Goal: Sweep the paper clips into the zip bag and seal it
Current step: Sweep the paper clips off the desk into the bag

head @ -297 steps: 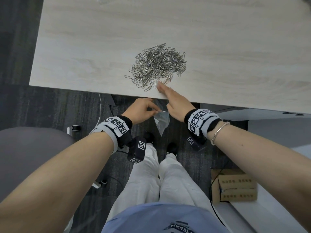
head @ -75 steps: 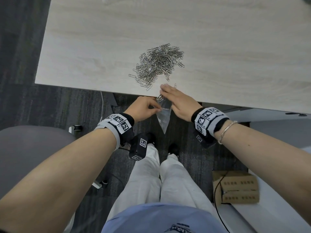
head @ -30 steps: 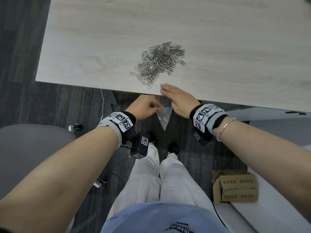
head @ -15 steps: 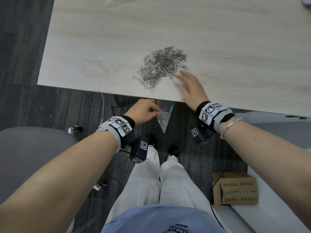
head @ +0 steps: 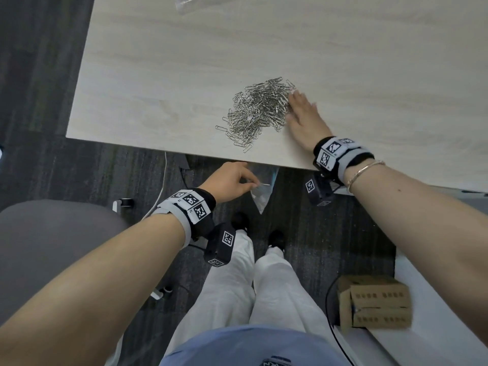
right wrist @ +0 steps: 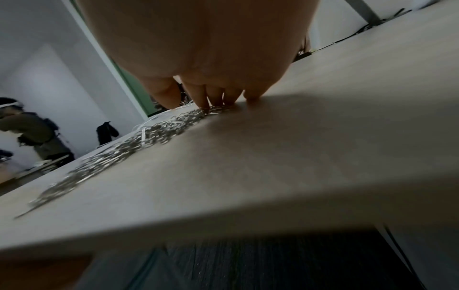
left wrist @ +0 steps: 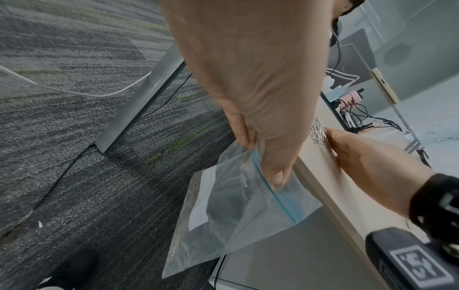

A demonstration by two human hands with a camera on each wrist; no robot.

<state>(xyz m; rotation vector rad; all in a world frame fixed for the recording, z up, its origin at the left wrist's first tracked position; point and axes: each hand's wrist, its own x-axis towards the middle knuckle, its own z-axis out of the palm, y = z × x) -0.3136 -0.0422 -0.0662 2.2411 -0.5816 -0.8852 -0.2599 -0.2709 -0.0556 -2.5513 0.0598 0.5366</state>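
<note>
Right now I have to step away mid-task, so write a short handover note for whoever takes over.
Left hand: pinches the zip bag by its open top, just below the table edge.
Right hand: fingers straight, flat on the table against the far right side of the paper clip pile, gripping nothing.
Done: the bag sits under the edge with its mouth open; whether any clips are inside cannot be told.
Left: sweep the pile to the edge and into the bag, then press the blue zip strip shut.
</note>
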